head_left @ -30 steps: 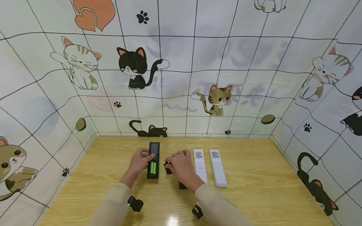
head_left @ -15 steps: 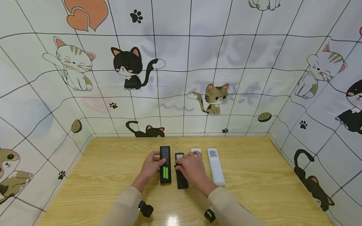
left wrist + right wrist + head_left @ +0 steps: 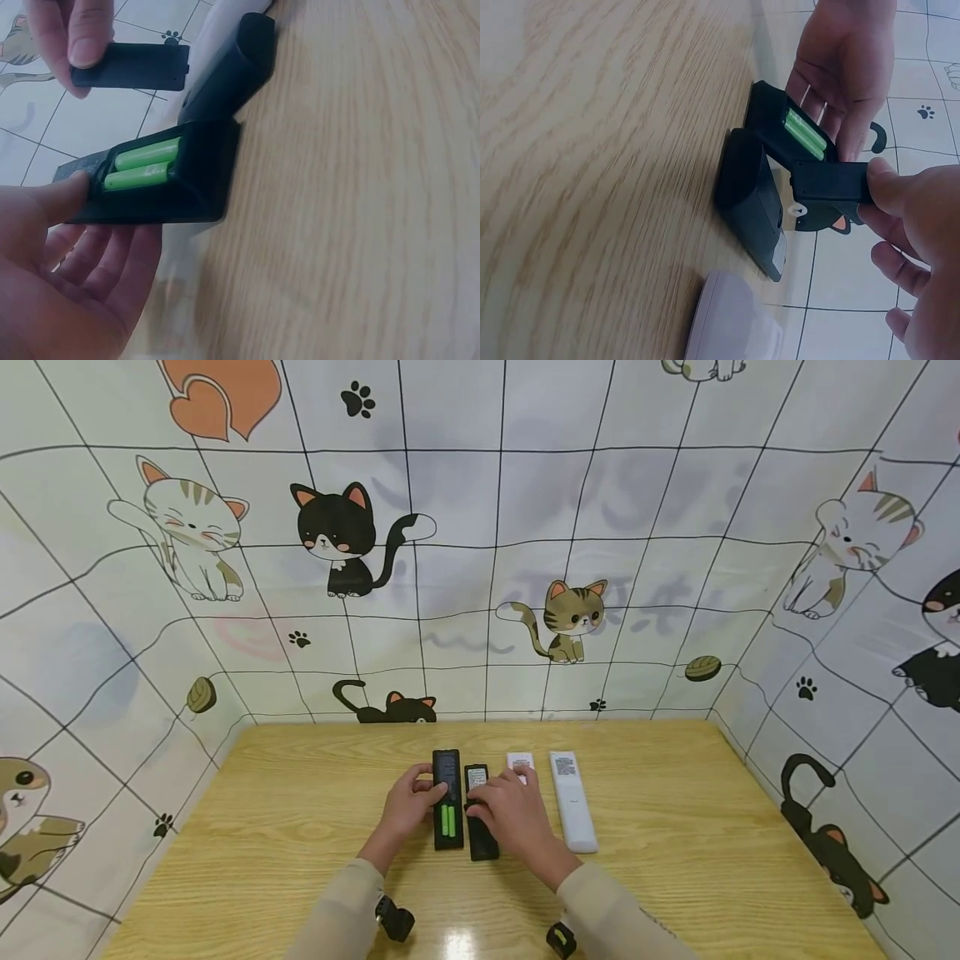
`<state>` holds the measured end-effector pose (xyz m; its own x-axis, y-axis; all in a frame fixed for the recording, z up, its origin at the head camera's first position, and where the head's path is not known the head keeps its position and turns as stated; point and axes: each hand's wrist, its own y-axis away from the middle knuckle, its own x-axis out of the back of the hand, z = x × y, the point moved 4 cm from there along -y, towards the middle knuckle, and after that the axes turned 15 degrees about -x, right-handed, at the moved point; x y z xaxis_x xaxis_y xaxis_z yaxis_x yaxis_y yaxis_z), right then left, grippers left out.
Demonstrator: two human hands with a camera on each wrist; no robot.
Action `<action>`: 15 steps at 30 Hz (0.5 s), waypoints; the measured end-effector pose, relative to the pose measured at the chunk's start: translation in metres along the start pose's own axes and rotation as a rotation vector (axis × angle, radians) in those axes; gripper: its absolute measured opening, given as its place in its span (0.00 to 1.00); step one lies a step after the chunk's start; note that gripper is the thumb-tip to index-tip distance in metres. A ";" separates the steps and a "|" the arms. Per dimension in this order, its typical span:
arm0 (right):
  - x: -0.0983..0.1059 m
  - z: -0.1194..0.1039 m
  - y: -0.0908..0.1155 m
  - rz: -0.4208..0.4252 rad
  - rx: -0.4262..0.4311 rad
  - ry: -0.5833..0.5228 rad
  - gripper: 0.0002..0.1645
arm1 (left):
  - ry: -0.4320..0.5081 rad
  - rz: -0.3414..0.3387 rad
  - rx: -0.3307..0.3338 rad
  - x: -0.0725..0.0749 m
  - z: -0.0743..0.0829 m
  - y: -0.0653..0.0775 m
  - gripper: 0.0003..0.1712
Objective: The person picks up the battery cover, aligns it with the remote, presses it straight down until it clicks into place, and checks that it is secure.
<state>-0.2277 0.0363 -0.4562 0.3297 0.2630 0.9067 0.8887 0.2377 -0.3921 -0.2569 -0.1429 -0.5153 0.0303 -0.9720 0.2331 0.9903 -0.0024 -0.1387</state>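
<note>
My left hand (image 3: 407, 806) holds a black remote control (image 3: 447, 777), thumb on its back and fingers along its side. Two green batteries (image 3: 141, 163) lie side by side in its uncovered compartment. Between thumb and fingers, my right hand (image 3: 517, 814) pinches a flat black battery cover (image 3: 131, 66), apart from the remote. In the head view the cover is hard to tell from the second black remote (image 3: 482, 843), which lies on the table beneath the right hand. That second remote also shows in the right wrist view, beside the held one.
Two white remotes lie to the right on the wooden table (image 3: 675, 827): one (image 3: 519, 760) partly hidden by my right hand, the other (image 3: 573, 802) in full view. A cat-patterned tiled cloth (image 3: 465, 568) encloses the table's back and sides.
In the head view, my left hand and the held remote have shifted right, closer to the second black remote. My right hand has also shifted right, still pinching the cover.
</note>
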 end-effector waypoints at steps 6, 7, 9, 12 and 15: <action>-0.001 -0.009 -0.002 -0.034 0.003 -0.065 0.13 | -0.007 0.021 -0.012 0.003 0.001 0.001 0.22; -0.002 -0.011 -0.002 -0.039 0.003 -0.074 0.13 | -0.001 0.023 -0.012 0.004 0.001 0.001 0.22; -0.004 -0.015 -0.004 -0.047 0.001 -0.083 0.13 | 0.012 0.025 -0.015 0.004 0.002 0.000 0.22; -0.007 -0.021 -0.006 -0.054 -0.002 -0.102 0.13 | 0.025 0.023 -0.019 0.004 0.002 -0.001 0.22; -0.010 -0.023 -0.007 -0.059 -0.011 -0.129 0.13 | 0.033 0.021 -0.023 0.004 0.003 -0.001 0.22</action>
<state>-0.2297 0.0104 -0.4586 0.2340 0.3673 0.9002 0.9089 0.2462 -0.3367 -0.2575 -0.1458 -0.5110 0.0461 -0.9791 0.1983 0.9861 0.0129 -0.1659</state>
